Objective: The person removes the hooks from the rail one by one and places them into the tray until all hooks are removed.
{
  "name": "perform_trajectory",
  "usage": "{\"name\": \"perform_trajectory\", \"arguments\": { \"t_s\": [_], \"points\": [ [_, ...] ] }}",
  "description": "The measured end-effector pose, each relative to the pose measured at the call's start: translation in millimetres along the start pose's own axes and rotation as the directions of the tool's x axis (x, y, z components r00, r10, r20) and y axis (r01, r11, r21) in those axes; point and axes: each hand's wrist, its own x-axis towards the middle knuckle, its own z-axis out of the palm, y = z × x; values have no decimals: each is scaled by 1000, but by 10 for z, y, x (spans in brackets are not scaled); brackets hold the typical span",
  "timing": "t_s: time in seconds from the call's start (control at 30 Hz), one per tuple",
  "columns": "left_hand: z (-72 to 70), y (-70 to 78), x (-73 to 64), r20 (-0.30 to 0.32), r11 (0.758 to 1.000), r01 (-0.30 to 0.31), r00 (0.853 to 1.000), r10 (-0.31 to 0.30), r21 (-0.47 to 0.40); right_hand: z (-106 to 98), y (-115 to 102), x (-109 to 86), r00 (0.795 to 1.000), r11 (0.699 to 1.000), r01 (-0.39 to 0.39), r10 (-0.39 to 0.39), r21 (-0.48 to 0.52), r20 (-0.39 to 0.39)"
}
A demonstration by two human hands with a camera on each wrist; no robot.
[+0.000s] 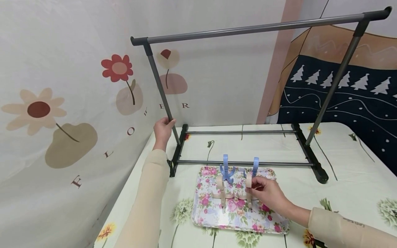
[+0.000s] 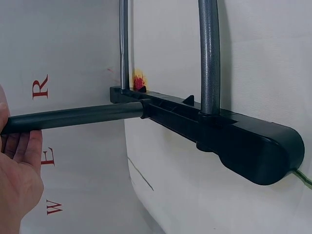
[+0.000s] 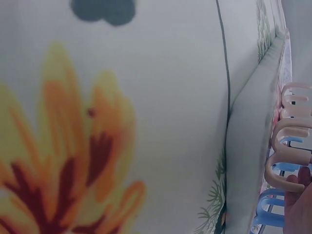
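A small grey metal clothes rack stands on the table, its top bar [image 1: 248, 31] running across the head view. My left hand [image 1: 163, 133] grips the left post [image 1: 159, 81] low down, fingers curled round it, as the left wrist view also shows. My right hand [image 1: 271, 194] pinches a beige pronged hook [image 1: 249, 180] between thumb and fingers over a floral tray [image 1: 212, 218]. To its left on the tray is another beige hook [image 1: 220, 183]. Behind these are a blue hook [image 1: 227, 175] and a second blue hook [image 1: 255, 166], partly hidden by the right hand and held hook.
Two lower bars [image 1: 242, 132] join the rack's black feet [image 1: 315, 168]; the tray lies just in front. A flower-printed cloth [image 1: 350, 213] covers the table. Behind hangs a pale curtain [image 1: 217, 79] with flowers, and a dark tree-patterned cloth [image 1: 341, 100] is at right.
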Motion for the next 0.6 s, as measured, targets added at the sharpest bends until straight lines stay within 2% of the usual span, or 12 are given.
{"name": "perform_trajectory", "arguments": {
  "t_s": [0.2,0.6],
  "points": [
    [4,6,2,0,1000,0,1000,0,-10,-7,4,-14,1000,1000,-21,21,-2,14],
    [11,6,2,1,1000,5,1000,-5,-27,-65,-8,-59,1000,1000,0,1,-20,27]
  ]
}}
